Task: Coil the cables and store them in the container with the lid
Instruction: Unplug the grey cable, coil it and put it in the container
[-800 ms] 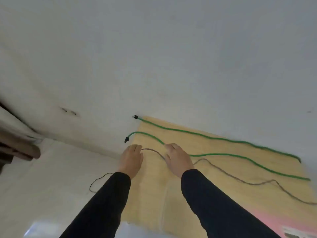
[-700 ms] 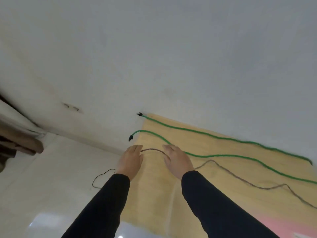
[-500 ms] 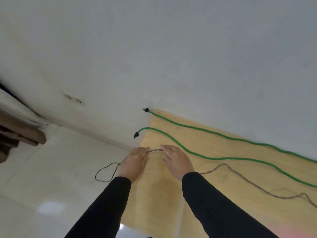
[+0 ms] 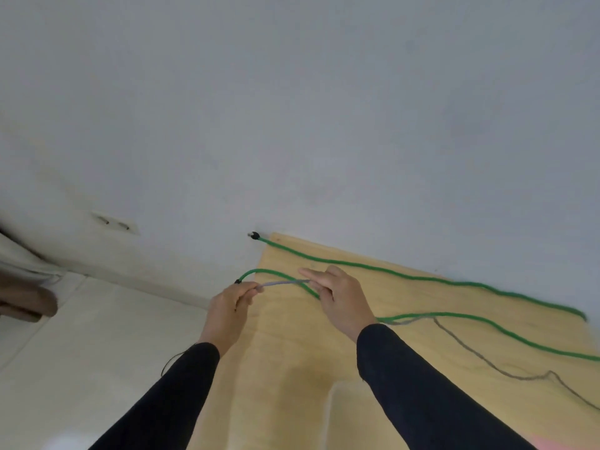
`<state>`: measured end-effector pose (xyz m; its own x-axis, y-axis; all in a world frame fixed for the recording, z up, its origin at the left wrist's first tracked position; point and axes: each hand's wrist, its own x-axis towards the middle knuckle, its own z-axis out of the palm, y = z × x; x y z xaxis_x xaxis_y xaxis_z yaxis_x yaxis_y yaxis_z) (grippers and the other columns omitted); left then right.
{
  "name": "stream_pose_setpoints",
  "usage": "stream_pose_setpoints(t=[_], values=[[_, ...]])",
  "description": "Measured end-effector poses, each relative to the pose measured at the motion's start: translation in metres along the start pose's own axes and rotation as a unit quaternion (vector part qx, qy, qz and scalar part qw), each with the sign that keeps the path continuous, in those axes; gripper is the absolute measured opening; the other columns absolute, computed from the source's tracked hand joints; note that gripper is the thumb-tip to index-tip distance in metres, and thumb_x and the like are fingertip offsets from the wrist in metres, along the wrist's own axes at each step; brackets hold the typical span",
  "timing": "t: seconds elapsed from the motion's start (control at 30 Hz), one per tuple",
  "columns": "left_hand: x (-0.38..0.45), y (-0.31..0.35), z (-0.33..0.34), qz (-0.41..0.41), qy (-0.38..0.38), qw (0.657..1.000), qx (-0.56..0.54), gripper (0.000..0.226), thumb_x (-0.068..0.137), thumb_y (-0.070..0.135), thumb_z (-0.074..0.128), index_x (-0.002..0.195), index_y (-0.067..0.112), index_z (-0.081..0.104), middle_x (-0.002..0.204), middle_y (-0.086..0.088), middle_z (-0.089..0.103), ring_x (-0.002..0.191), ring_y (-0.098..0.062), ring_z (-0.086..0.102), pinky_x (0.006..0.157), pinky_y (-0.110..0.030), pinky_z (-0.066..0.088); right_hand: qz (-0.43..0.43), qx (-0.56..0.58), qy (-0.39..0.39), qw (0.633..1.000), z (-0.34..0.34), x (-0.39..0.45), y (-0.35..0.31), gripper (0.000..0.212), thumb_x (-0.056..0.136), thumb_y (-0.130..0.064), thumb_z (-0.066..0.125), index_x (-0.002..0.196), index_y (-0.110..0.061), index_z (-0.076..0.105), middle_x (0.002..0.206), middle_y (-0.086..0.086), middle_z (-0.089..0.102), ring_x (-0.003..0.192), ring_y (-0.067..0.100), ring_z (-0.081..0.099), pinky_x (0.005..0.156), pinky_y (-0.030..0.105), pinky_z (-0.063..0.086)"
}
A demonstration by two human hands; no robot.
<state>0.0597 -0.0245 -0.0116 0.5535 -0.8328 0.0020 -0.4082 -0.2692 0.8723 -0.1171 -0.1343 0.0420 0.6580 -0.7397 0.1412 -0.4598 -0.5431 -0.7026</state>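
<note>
A thin grey cable (image 4: 467,350) trails across a yellow mat (image 4: 406,306) on the floor. My left hand (image 4: 229,311) is closed on one stretch of it, and my right hand (image 4: 341,298) pinches it a little further along; a short raised span of the cable runs between them. A green cable (image 4: 422,278) with black plugs lies in two long runs on the mat, its nearer run passing under my right hand. No container or lid is in view.
A white wall (image 4: 292,108) rises just behind the mat, with a socket (image 4: 112,220) low on it. White floor tiles (image 4: 81,336) spread to the left. Brown cloth (image 4: 26,297) lies at the far left edge.
Both hands have lifted the grey cable off the mat and drawn apart. The loose loop that lay on the tiles by my left arm has been pulled in.
</note>
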Motion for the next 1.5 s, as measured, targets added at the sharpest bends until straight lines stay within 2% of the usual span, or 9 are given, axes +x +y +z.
stream_pose_setpoints(t=[0.23, 0.37, 0.53, 0.67, 0.83, 1.0, 1.17, 1.4, 1.5], values=[[-0.009, 0.001, 0.011, 0.004, 0.031, 0.999, 0.004, 0.023, 0.093, 0.011, 0.049, 0.093, 0.025, 0.067, 0.088, 0.004, 0.067, 0.077, -0.004, 0.058, 0.067, -0.007, 0.040, 0.034, 0.019, -0.068, 0.997, 0.011, -0.011, 0.003, 0.036, 0.096, -0.013, 0.042, 0.125, -0.031, 0.055, 0.073, 0.000, 0.039, 0.063, 0.013, 0.040, 0.056, 0.018, 0.032], [-0.015, -0.009, 0.014, 0.036, 0.028, 0.999, 0.021, 0.024, 0.091, 0.006, 0.052, 0.093, 0.020, 0.070, 0.080, -0.002, 0.064, 0.078, -0.005, 0.055, 0.067, -0.005, 0.040, 0.049, 0.068, -0.088, 0.993, 0.032, -0.012, -0.003, 0.036, 0.096, -0.010, 0.042, 0.122, -0.028, 0.058, 0.084, 0.004, 0.055, 0.070, 0.006, 0.047, 0.069, 0.020, 0.039], [-0.013, -0.020, -0.013, 0.062, 0.049, 0.996, 0.052, 0.025, 0.090, 0.003, 0.053, 0.096, 0.018, 0.071, 0.077, 0.005, 0.058, 0.076, 0.007, 0.054, 0.068, -0.003, 0.039, 0.036, 0.071, -0.105, 0.991, 0.051, -0.005, -0.017, 0.035, 0.095, -0.008, 0.042, 0.118, -0.024, 0.062, 0.075, -0.011, 0.048, 0.069, -0.001, 0.044, 0.063, 0.003, 0.034], [-0.013, -0.023, -0.040, 0.067, 0.061, 0.994, 0.065, 0.022, 0.090, 0.004, 0.053, 0.096, 0.016, 0.072, 0.075, 0.013, 0.054, 0.075, 0.009, 0.053, 0.068, -0.001, 0.037, 0.031, 0.088, -0.110, 0.990, 0.065, -0.001, -0.034, 0.036, 0.095, -0.008, 0.041, 0.118, -0.027, 0.061, 0.088, 0.001, 0.057, 0.072, 0.002, 0.048, 0.064, 0.004, 0.035], [-0.014, 0.015, -0.052, 0.021, 0.071, 0.997, -0.031, 0.023, 0.094, 0.017, 0.048, 0.103, 0.025, 0.068, 0.076, 0.013, 0.058, 0.073, 0.008, 0.054, 0.071, -0.015, 0.047, 0.028, 0.105, -0.037, 0.993, 0.028, 0.014, -0.055, 0.033, 0.095, -0.009, 0.044, 0.115, -0.025, 0.065, 0.090, -0.002, 0.061, 0.073, -0.005, 0.051, 0.067, 0.002, 0.037], [-0.003, 0.089, -0.035, 0.023, 0.004, 0.984, -0.179, 0.028, 0.098, 0.028, 0.039, 0.099, 0.027, 0.067, 0.064, 0.004, 0.040, 0.053, -0.004, 0.039, 0.047, -0.020, 0.041, 0.014, 0.090, 0.085, 0.992, -0.058, 0.032, -0.064, 0.029, 0.094, -0.012, 0.047, 0.112, -0.026, 0.066, 0.089, 0.006, 0.064, 0.072, 0.001, 0.051, 0.067, 0.004, 0.038], [0.001, 0.187, 0.003, 0.043, -0.112, 0.921, -0.370, 0.032, 0.101, 0.024, 0.031, 0.116, 0.016, 0.058, 0.057, 0.010, 0.039, 0.053, -0.008, 0.034, 0.055, -0.019, 0.034, -0.020, 0.059, 0.159, 0.985, -0.127, 0.031, -0.068, 0.028, 0.094, -0.017, 0.046, 0.112, -0.029, 0.064, 0.090, 0.004, 0.065, 0.074, 0.002, 0.052, 0.068, 0.004, 0.037], [0.008, 0.291, 0.041, 0.026, -0.190, 0.723, -0.664, 0.030, 0.100, 0.017, 0.029, 0.108, 0.010, 0.057, 0.053, 0.009, 0.033, 0.046, -0.006, 0.030, 0.044, -0.015, 0.031, -0.005, 0.104, 0.169, 0.980, -0.202, -0.017, -0.037, 0.037, 0.097, -0.013, 0.041, 0.125, -0.034, 0.053, 0.067, -0.009, 0.045, 0.054, 0.001, 0.040, 0.059, 0.006, 0.038], [0.016, 0.327, 0.055, 0.043, -0.163, 0.690, -0.704, 0.031, 0.100, 0.018, 0.029, 0.117, 0.011, 0.056, 0.054, 0.009, 0.037, 0.046, -0.006, 0.032, 0.046, -0.014, 0.032, -0.017, 0.033, 0.134, 0.990, -0.216, -0.042, -0.013, 0.038, 0.096, -0.013, 0.041, 0.124, -0.035, 0.053, 0.060, -0.018, 0.053, 0.050, 0.004, 0.042, 0.056, 0.014, 0.038]])
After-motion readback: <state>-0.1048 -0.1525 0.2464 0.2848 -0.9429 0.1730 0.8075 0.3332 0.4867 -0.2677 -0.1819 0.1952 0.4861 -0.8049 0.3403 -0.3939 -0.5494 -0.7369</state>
